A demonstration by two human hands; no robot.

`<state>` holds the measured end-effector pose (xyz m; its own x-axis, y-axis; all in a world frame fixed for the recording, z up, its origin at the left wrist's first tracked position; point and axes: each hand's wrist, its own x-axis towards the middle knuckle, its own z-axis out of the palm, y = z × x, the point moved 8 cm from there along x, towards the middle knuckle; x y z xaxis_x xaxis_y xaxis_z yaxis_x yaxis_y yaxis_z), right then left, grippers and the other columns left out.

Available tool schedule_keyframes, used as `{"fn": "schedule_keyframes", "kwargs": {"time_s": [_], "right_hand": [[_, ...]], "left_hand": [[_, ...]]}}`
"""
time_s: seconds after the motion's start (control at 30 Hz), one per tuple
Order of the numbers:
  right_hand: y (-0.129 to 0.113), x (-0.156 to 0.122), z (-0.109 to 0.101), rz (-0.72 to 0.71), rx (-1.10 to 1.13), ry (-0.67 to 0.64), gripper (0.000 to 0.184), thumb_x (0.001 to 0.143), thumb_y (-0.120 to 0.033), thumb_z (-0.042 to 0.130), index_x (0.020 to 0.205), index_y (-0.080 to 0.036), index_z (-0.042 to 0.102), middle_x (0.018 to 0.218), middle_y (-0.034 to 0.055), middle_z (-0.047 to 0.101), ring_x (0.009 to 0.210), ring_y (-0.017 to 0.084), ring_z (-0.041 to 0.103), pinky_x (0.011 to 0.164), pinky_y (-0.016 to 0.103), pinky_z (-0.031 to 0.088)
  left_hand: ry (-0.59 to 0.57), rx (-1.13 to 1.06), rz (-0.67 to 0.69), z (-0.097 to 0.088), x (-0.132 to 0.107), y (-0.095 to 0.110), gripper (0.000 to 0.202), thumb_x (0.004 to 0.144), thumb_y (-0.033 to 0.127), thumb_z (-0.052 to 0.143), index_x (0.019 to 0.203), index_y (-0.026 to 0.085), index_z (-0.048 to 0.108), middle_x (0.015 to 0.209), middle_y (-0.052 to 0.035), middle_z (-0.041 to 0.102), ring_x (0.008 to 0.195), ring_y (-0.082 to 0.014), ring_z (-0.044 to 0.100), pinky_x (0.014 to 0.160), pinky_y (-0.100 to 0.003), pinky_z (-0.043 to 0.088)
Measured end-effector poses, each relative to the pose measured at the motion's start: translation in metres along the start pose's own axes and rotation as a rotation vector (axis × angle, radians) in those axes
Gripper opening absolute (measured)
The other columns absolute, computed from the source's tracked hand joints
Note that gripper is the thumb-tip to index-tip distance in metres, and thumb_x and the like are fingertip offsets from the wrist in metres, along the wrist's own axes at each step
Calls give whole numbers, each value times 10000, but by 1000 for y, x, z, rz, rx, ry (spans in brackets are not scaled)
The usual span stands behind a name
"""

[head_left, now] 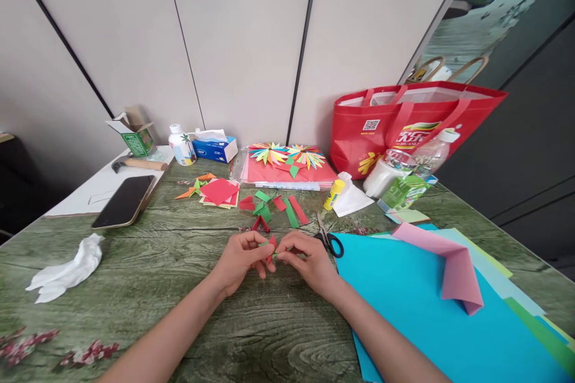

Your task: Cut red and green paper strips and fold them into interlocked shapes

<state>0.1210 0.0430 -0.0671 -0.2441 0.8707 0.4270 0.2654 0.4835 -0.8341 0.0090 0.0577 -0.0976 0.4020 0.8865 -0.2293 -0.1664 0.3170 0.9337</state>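
Observation:
My left hand (240,257) and my right hand (305,260) meet at the middle of the green wood-pattern table (179,293). Both pinch one small folded paper piece (272,245), red and green, between their fingertips, just above the table. Beyond the hands lie several loose red and green folded pieces (274,206). Black-handled scissors (329,240) lie right beside my right hand.
Large coloured sheets (426,305), blue with a folded pink one (453,263), cover the right side. A yellow glue stick (334,194), finished paper stars (287,155), a red bag (404,125), a tissue box (215,146), a phone (123,200) and crumpled tissue (67,269) lie around.

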Motion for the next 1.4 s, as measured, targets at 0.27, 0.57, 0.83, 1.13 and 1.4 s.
{"fn": "schedule_keyframes", "kwargs": {"time_s": [0.27,0.57,0.83,1.13,1.4], "right_hand": [[21,-4,-4,236,301,146,151,640,-290,711,670,-169,625,644,10,612,580,126,558,544,241,469],[-7,2,-10,7,82,70,143,750,-295,621,667,-179,610,697,30,590,661,140,547,600,258,448],[7,-2,-1,154,258,51,149,724,-295,633,664,-167,586,683,13,570,608,122,529,547,233,442],[13,2,-6,260,337,16,132,706,-269,644,671,-164,571,629,-11,572,560,105,537,549,228,453],[19,1,-3,310,387,33,111,670,-245,670,706,-172,596,619,-22,583,531,92,525,526,214,443]], "left_hand": [[-41,-73,34,6,-3,3,222,634,294,708,643,118,573,574,-14,627,526,-133,610,520,-243,495],[-59,-85,26,9,-4,3,214,649,292,699,655,119,574,559,-22,629,508,-121,599,502,-220,482],[-85,-44,40,11,-3,2,182,663,253,684,714,120,571,610,-27,632,533,-137,607,516,-252,505],[-151,121,175,20,-8,15,264,732,251,608,979,166,566,750,-49,648,685,-187,633,649,-351,534],[134,401,482,0,-12,33,102,607,172,704,707,185,687,806,-52,661,792,-182,599,697,-272,492]]}}
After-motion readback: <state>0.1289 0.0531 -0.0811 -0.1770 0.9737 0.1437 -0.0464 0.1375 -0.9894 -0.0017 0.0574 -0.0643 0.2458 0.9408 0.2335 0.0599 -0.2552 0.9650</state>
